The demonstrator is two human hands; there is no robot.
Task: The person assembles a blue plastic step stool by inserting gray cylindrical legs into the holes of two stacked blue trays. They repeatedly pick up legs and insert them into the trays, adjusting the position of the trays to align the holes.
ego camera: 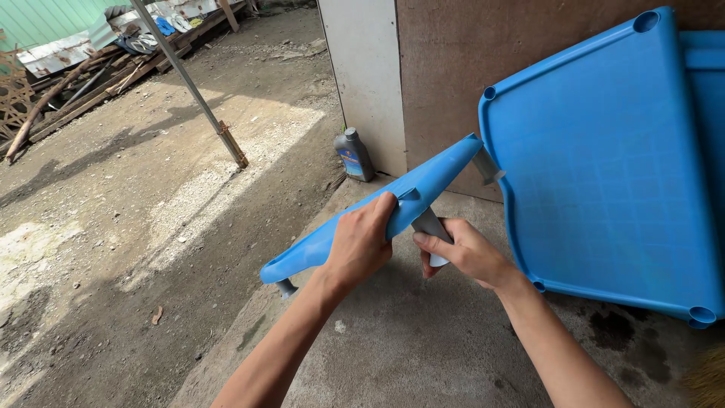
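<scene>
Leaning against the wall to the right of your blue plastic panel (377,219), the big blue tabletop (612,166) is standing on edge. The panel looks light and stiff, probably a bit slick — you are holding it tilted over the concrete slab (423,340), your left hand (361,245) clamping its edge mid-length, your right hand (468,253) closing around the grey peg (432,230) just under it

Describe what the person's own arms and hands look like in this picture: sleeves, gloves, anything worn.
Both forearms are bare up to the frame edge; no sleeves show. The left hand and right hand wear no gloves, and no watch, ring or bracelet is visible. The fingernails are short and unpainted.
</scene>
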